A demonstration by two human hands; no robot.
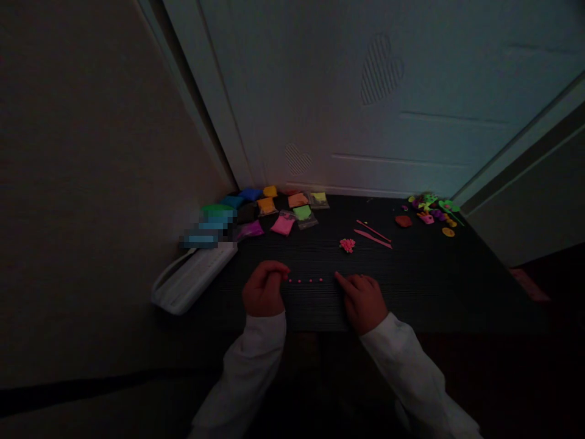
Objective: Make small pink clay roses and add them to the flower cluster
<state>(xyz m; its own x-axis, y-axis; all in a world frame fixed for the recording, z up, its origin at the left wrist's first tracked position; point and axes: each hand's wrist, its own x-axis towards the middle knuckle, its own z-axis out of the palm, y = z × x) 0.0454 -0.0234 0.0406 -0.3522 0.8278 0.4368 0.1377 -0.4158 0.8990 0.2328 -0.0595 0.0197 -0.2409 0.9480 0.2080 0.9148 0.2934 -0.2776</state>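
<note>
My left hand (264,288) rests on the dark ribbed mat (411,274) with its fingers curled together in a pinch; what is between them is too small to make out. My right hand (363,299) lies beside it, index finger stretched toward the mat, the other fingers curled. Between the two hands runs a short row of tiny pink clay dots (305,281). A small pink clay clump (347,245) sits just beyond them. Both arms wear white sleeves.
Several small bags of coloured clay (283,210) lie at the mat's far left. Two pink modelling tools (372,235) lie past the clump. Finished clay figures (432,210) stand at the far right. A white plastic case (194,277) sits left of the mat. A white door (388,91) rises behind.
</note>
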